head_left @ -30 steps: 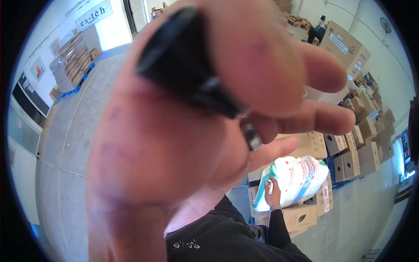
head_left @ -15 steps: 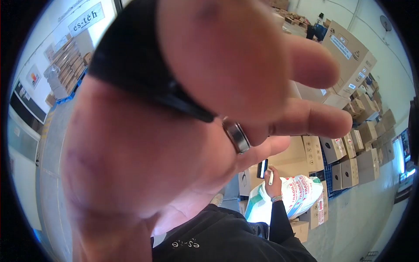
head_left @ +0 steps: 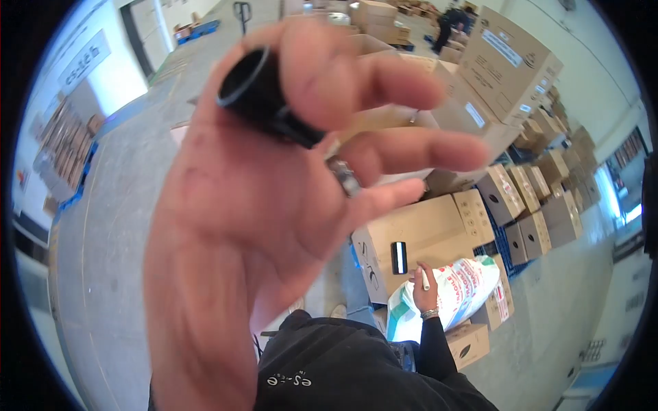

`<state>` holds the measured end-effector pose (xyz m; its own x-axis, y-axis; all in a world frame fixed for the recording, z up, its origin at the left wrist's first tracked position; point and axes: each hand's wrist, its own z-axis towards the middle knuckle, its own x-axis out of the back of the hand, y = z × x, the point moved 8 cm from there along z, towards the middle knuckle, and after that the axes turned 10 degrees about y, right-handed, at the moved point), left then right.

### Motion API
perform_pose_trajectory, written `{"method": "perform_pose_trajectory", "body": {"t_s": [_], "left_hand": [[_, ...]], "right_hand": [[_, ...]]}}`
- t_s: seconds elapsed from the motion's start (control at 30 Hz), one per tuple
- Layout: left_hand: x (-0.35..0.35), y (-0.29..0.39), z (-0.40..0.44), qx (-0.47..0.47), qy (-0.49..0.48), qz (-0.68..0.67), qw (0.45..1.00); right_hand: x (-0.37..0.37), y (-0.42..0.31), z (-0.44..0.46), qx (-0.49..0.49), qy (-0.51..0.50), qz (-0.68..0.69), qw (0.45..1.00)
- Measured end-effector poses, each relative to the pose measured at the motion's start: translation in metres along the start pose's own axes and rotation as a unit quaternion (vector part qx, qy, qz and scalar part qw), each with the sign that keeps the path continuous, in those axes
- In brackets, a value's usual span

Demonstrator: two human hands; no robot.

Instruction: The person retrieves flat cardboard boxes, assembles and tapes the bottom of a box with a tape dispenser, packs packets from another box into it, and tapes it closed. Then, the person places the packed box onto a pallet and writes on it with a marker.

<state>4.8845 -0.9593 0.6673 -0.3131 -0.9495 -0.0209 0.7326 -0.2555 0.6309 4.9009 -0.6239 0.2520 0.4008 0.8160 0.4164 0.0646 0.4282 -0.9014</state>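
My left hand [head_left: 267,157] is raised very close to the camera and looks large and blurred. Thumb and fingers close on a black, hollow cap [head_left: 257,89] with a clip-like strip along one side; its round end faces left. A ring [head_left: 343,177] is on one finger. Lower right, my right hand [head_left: 425,294] holds a slim white marker [head_left: 425,279] beside a white plastic bag [head_left: 469,288] printed FRAGILE. A phone [head_left: 399,258] with a bright screen lies on a large cardboard box [head_left: 439,229], just beyond the right fingers.
Stacked cartons [head_left: 510,68] rise at the upper right, with smaller boxes [head_left: 538,236] below them on a blue pallet. Another loaded pallet [head_left: 68,147] stands at the left wall. A person in dark clothes [head_left: 449,27] is bent among boxes at the back. A pallet jack handle [head_left: 242,15] shows behind.
My left hand has drawn away from the camera, still gripping the cap. The view has shifted, showing more floor and boxes. The phone now appears farther from my right hand.
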Motion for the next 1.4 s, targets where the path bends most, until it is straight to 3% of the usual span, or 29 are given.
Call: {"method": "perform_pose_trajectory", "body": {"t_s": [0.07, 0.17, 0.23, 0.33, 0.43, 0.6, 0.77, 0.87, 0.93, 1.13, 1.33, 1.4], "left_hand": [[0.001, -0.012, 0.002, 0.008, -0.030, 0.046, 0.998], [0.003, -0.059, -0.008, 0.054, -0.068, 0.212, 0.973], [0.002, -0.104, -0.026, 0.080, -0.097, 0.249, 0.960], [0.002, -0.135, -0.039, 0.090, -0.100, 0.248, 0.959], [0.003, -0.141, -0.040, 0.087, -0.124, 0.224, 0.963], [0.010, -0.150, -0.045, 0.074, -0.173, 0.177, 0.966], [0.017, -0.155, -0.048, 0.078, -0.223, 0.173, 0.956], [0.017, -0.157, -0.052, 0.021, -0.245, 0.180, 0.952], [0.018, -0.165, -0.057, 0.040, -0.278, 0.198, 0.939], [0.020, -0.197, -0.074, 0.135, -0.372, 0.168, 0.903], [0.004, -0.242, -0.098, 0.239, -0.388, 0.130, 0.880], [-0.005, -0.254, -0.103, 0.289, -0.361, 0.053, 0.885]], "right_hand": [[-0.005, -0.026, -0.001, -0.091, -0.006, 0.098, 0.991], [-0.006, -0.104, 0.003, -0.002, 0.022, 0.198, 0.980], [-0.001, -0.197, -0.005, 0.062, 0.027, 0.267, 0.961], [-0.002, -0.274, -0.028, 0.154, -0.016, 0.351, 0.923], [-0.015, -0.330, -0.037, 0.219, 0.005, 0.199, 0.955], [-0.040, -0.347, -0.033, 0.237, -0.001, 0.193, 0.952], [-0.058, -0.346, -0.033, 0.177, 0.000, 0.173, 0.969], [-0.064, -0.354, -0.031, 0.203, -0.005, 0.118, 0.972], [-0.063, -0.358, -0.028, 0.221, 0.030, 0.108, 0.969], [-0.092, -0.347, -0.023, 0.294, -0.018, 0.057, 0.954], [-0.107, -0.284, 0.005, 0.204, -0.011, 0.125, 0.971], [-0.113, -0.224, 0.022, 0.038, -0.004, 0.235, 0.971]]}}
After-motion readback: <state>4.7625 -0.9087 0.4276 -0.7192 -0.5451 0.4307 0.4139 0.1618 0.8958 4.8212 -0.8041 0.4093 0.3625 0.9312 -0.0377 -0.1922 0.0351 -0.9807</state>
